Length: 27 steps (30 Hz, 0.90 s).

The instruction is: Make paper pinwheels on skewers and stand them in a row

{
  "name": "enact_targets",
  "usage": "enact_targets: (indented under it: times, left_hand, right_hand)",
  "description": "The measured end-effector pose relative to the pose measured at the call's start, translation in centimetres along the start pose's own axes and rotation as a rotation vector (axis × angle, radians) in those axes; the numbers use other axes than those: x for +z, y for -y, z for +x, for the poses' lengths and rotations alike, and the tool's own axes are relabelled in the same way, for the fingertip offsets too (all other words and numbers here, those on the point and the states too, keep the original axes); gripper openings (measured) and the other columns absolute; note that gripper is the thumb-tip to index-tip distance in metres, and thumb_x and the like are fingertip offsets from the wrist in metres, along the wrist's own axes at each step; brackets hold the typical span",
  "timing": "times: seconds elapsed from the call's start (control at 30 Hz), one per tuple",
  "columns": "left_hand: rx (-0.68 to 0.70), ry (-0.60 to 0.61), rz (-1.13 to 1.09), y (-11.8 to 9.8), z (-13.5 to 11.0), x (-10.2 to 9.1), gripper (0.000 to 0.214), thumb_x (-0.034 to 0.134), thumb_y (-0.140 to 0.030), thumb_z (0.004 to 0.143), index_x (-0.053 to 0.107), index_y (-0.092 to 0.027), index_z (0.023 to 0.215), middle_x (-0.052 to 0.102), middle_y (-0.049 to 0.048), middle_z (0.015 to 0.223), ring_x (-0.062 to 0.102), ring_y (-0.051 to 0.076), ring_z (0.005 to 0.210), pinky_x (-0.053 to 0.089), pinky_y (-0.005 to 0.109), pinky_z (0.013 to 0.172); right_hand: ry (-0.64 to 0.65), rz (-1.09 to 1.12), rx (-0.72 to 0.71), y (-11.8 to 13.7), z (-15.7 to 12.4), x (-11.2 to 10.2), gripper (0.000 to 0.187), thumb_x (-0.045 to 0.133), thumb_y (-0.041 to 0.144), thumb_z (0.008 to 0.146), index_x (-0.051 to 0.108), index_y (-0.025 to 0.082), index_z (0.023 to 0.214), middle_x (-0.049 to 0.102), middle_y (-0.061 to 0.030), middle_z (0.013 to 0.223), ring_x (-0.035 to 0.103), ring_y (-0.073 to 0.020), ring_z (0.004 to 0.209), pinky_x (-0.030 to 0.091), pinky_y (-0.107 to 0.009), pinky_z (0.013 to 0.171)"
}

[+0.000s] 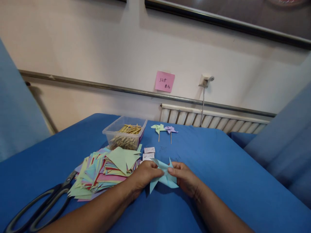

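A light blue paper pinwheel shape (164, 177) lies between both hands on the blue tablecloth (218, 168). My left hand (145, 174) pinches its left side with fingers closed. My right hand (184, 176) grips its right side, fingers curled on the paper. A stack of coloured paper squares (104, 171) sits just left of my left hand.
A clear plastic box of wooden sticks (125, 132) stands behind the stack. Two small white boxes (149, 153) lie near it. Two finished pinwheels on sticks, green (158, 128) and purple (170, 130), lie farther back. Black scissors (39, 207) lie at front left. A radiator (209, 119) lines the wall.
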<state>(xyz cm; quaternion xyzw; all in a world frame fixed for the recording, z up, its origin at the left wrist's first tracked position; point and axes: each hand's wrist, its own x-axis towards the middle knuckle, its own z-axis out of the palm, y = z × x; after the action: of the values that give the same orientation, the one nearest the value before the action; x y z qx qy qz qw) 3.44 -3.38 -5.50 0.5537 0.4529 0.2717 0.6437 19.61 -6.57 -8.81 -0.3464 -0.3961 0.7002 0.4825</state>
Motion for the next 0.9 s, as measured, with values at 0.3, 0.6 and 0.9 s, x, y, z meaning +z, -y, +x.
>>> enact_targets:
  times: [0.3,0.6,0.9]
  left_hand:
    - [0.051,-0.041,0.220,0.0,-0.1,0.1,0.012,0.063,-0.019,0.057,0.056,-0.017,0.047,0.044,-0.0052,0.042,0.032,0.007,0.037,0.021,0.020,0.038]
    - [0.009,-0.117,-0.140,1.2,0.4,0.5,0.012,0.066,-0.025,0.063,0.065,-0.015,0.068,0.057,-0.0018,0.054,0.048,0.010,0.050,0.035,0.020,0.048]
    - [0.000,-0.087,-0.608,1.5,-0.8,2.5,0.026,0.070,-0.022,0.064,0.068,-0.015,0.089,0.070,0.0066,0.080,0.062,0.019,0.078,0.046,0.030,0.076]
  right_hand:
    - [-0.090,-0.140,-0.067,-1.1,0.6,-0.7,0.026,0.080,0.031,0.058,0.062,0.014,0.066,0.062,0.0020,0.057,0.050,-0.0078,0.046,0.037,-0.020,0.050]
    - [-0.387,0.015,-0.218,-3.1,1.6,0.8,0.030,0.075,0.039,0.064,0.062,0.013,0.073,0.065,-0.0018,0.062,0.055,-0.0123,0.051,0.042,-0.024,0.052]
    - [-0.452,0.164,-0.322,-4.0,1.2,2.6,0.022,0.070,0.032,0.072,0.067,0.014,0.083,0.063,-0.0010,0.065,0.055,-0.0133,0.059,0.042,-0.024,0.056]
